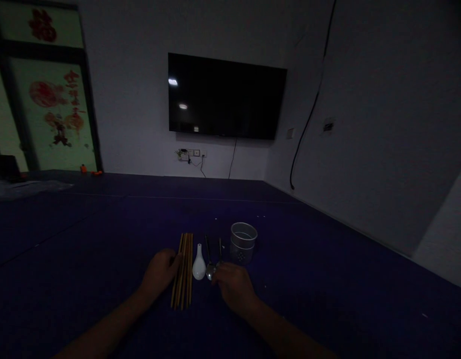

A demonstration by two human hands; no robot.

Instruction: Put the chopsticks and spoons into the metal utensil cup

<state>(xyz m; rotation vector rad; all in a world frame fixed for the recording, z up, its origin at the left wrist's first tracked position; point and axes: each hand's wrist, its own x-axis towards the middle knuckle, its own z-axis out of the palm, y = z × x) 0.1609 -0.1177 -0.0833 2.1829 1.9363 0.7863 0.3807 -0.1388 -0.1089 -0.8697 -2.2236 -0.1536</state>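
A bundle of wooden chopsticks point(184, 279) lies lengthwise on the dark blue floor. My left hand point(160, 271) is curled at its left edge, with the thumb against the outer sticks; its other fingers are partly hidden. Just right of the bundle rests a white soup spoon point(199, 267), bowl toward me. Beside it lies a metal spoon point(210, 271), its handle pointing away. My right hand point(235, 286) has its fingers closed at the bowl end of a second metal spoon point(220, 245). Behind that hand stands a round metal utensil holder point(242, 249) with holes low in its side.
The blue floor point(103, 239) runs to the walls, with small white scraps scattered on it. A black television point(226, 97) hangs ahead above wall sockets. A dark cable point(309, 117) hangs at right. Clear plastic sheeting point(28, 188) and small orange objects point(97, 173) lie far left near a door.
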